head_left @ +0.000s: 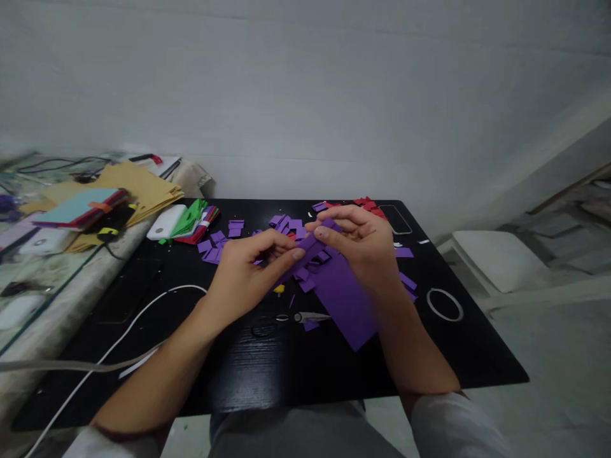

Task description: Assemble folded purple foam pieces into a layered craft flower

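A long folded strip of purple paper point(310, 244) slants up to the right between my two hands, above the black table. My left hand point(255, 270) pinches its lower left part between thumb and fingers. Near the upper right end, my right hand point(356, 242) is closed on the same strip. A larger purple sheet point(346, 302) lies under my right hand and wrist. Small folded purple paper pieces point(217, 245) are scattered behind and between my hands. Scissors point(310, 317) lie on the table just below, their dark handles toward the left.
The black table point(267, 381) also bears red paper pieces point(367, 207), a white ring point(445, 304), a stack of green and red paper point(193, 219) and a white cable point(138, 312). Left stands a glass-topped surface with brown envelopes point(138, 187). At right is a white stool point(494, 257).
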A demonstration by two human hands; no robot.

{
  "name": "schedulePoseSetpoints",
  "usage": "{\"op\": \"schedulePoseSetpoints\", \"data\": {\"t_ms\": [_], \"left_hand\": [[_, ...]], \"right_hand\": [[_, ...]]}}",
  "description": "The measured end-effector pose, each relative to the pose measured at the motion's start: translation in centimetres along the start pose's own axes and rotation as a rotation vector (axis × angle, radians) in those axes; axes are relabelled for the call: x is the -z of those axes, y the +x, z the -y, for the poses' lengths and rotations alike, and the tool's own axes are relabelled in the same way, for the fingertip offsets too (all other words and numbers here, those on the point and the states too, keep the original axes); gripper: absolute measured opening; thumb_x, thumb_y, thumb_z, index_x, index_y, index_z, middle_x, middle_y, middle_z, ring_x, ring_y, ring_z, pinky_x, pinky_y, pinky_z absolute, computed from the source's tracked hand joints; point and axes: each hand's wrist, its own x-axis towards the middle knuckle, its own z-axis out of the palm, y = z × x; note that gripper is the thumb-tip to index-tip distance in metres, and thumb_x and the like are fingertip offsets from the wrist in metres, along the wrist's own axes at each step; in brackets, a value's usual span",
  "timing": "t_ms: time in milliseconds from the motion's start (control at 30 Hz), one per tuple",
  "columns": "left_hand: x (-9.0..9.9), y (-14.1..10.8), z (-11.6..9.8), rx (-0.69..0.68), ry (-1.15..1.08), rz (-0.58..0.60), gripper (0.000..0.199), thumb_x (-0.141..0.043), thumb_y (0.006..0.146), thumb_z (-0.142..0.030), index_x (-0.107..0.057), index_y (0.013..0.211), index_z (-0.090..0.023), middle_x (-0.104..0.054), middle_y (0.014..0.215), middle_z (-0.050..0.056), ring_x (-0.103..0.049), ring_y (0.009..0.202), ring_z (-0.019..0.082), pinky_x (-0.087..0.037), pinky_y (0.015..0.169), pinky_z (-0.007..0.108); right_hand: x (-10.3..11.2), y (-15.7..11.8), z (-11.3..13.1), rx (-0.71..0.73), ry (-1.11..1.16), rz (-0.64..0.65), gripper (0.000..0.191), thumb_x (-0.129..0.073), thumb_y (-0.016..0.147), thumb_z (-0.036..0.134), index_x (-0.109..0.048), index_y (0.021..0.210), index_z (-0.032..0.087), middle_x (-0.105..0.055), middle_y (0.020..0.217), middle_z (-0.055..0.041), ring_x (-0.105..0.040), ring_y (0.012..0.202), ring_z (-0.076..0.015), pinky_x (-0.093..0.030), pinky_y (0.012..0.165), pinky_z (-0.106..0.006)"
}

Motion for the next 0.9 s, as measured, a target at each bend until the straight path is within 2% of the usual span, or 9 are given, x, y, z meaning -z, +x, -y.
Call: {"op": "schedulePoseSetpoints", "data": {"t_ms": [167, 267, 333, 533, 733, 900], "left_hand": [[-0.1, -0.2, 0.2, -0.107, 0.034, -0.059, 0.025, -0.078, 0.093, -0.028, -0.078, 0.118, -0.024, -0.082, 0.092, 0.001, -0.074, 0.074, 0.012, -0.06, 0.068, 0.022], [-0.1, -0.3, 0.3, -0.215, 0.13, -0.094, 0.024, -0.077, 0.094, -0.024, -0.08, 0.118, -0.026, -0.084, 0.108, 0.003, -0.078, 0.088, 0.014, -0.062, 0.081, 0.025], [-0.1, -0.4, 0.3, -0.267, 0.163, -0.118, 0.024, -0.076, 0.094, -0.023, -0.081, 0.118, -0.028, -0.084, 0.11, 0.003, -0.078, 0.092, 0.015, -0.062, 0.085, 0.027], [-0.2, -0.4, 0.3, -0.289, 0.186, -0.125, 0.028, -0.072, 0.097, -0.021, -0.079, 0.124, -0.027, -0.084, 0.112, 0.003, -0.078, 0.09, 0.015, -0.062, 0.083, 0.026], [-0.4, -0.4, 0.3, -0.337, 0.166, -0.126, 0.031, -0.071, 0.096, -0.015, -0.079, 0.124, -0.027, -0.084, 0.11, 0.002, -0.077, 0.09, 0.013, -0.06, 0.083, 0.024], [-0.5, -0.4, 0.5, -0.363, 0.135, -0.127, 0.037, -0.072, 0.095, -0.012, -0.078, 0.127, -0.029, -0.084, 0.112, 0.002, -0.078, 0.091, 0.014, -0.061, 0.082, 0.025]], "right_hand": [[-0.1, -0.1, 0.2, -0.026, 0.037, 0.002, 0.025, -0.087, 0.084, 0.031, -0.074, 0.103, 0.023, -0.083, 0.103, -0.0032, -0.081, 0.101, -0.021, -0.068, 0.095, -0.039], [-0.3, -0.1, 0.0, -0.019, 0.063, -0.02, 0.024, -0.085, 0.085, 0.029, -0.073, 0.105, 0.023, -0.083, 0.103, -0.0026, -0.08, 0.102, -0.0199, -0.067, 0.096, -0.037], [-0.4, -0.1, -0.3, -0.002, 0.052, -0.057, 0.023, -0.085, 0.085, 0.028, -0.074, 0.105, 0.024, -0.082, 0.102, -0.0019, -0.079, 0.102, -0.0188, -0.067, 0.096, -0.035], [-0.6, -0.1, -0.9, 0.031, 0.016, -0.13, 0.026, -0.087, 0.083, 0.032, -0.075, 0.105, 0.024, -0.078, 0.102, -0.0018, -0.077, 0.1, -0.0184, -0.066, 0.095, -0.036], [-0.9, -0.1, -1.0, 0.062, 0.076, -0.199, 0.028, -0.091, 0.077, 0.029, -0.074, 0.098, 0.023, -0.079, 0.092, -0.0001, -0.078, 0.087, -0.0158, -0.068, 0.082, -0.029], [-1.0, -0.1, -0.9, 0.079, 0.089, -0.227, 0.028, -0.093, 0.073, 0.027, -0.074, 0.093, 0.023, -0.079, 0.087, 0.0009, -0.078, 0.083, -0.0157, -0.068, 0.078, -0.028]]}}
